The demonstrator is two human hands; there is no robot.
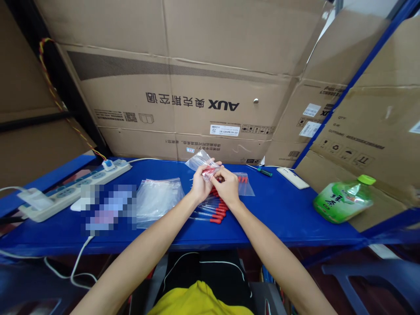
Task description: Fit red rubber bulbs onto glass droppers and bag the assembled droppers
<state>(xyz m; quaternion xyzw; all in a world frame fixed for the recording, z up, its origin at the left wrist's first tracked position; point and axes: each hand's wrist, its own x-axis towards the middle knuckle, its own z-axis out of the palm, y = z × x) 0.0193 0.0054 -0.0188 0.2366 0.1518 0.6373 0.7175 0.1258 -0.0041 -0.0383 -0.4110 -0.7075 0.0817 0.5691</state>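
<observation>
Both hands meet over the middle of the blue table around a clear plastic bag (198, 159) with red ends showing inside. My left hand (201, 184) is closed on the bag from the left. On the other side, the fingers of my right hand (229, 187) pinch at its lower edge. Several droppers with red rubber bulbs (215, 217) lie below the hands, bulbs to the right; the hands and wrists partly cover them. A flat clear bag (246, 187) with red bulbs in it rests right of my right hand. Left of the droppers lies a stack of clear bags (159, 200).
At left are a white power strip (78, 187) with plugs and a blurred-out device (110, 208) on a cable. A green-handled screwdriver (265, 172), a white phone-like slab (292, 178) and a green drink bottle (341, 202) lie at right. Cardboard (197, 78) walls the back.
</observation>
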